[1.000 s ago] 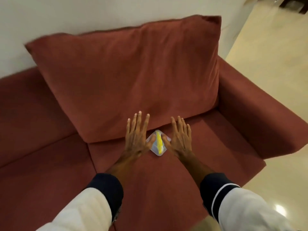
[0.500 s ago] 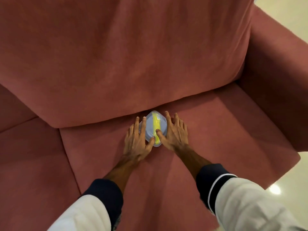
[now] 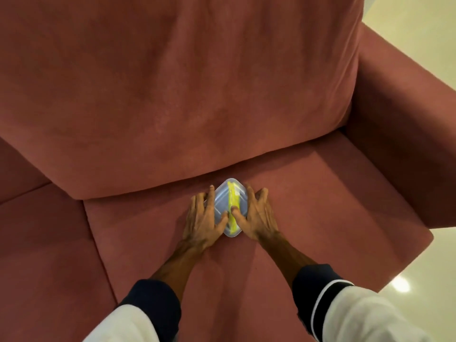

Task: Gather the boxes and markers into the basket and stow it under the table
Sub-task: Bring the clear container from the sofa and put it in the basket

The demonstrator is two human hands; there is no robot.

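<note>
A small clear plastic box point(image 3: 225, 202) with a yellow strip across its lid lies on the red sofa seat point(image 3: 320, 206), close under the back cushion. My left hand point(image 3: 203, 219) grips its left side, fingers curled along the edge and thumb on the lid. My right hand point(image 3: 256, 215) grips its right side the same way, thumb pressed on the yellow strip. No basket or marker is in view.
A large red back cushion point(image 3: 185, 95) leans over the seat just behind the box. The sofa's right armrest point(image 3: 399, 144) rises beside the seat. Pale glossy floor point(image 3: 419, 280) lies to the right of the sofa.
Both hands have closed in from flat on the seat beside the box to gripping its two sides. My head has come closer and lower over the seat.
</note>
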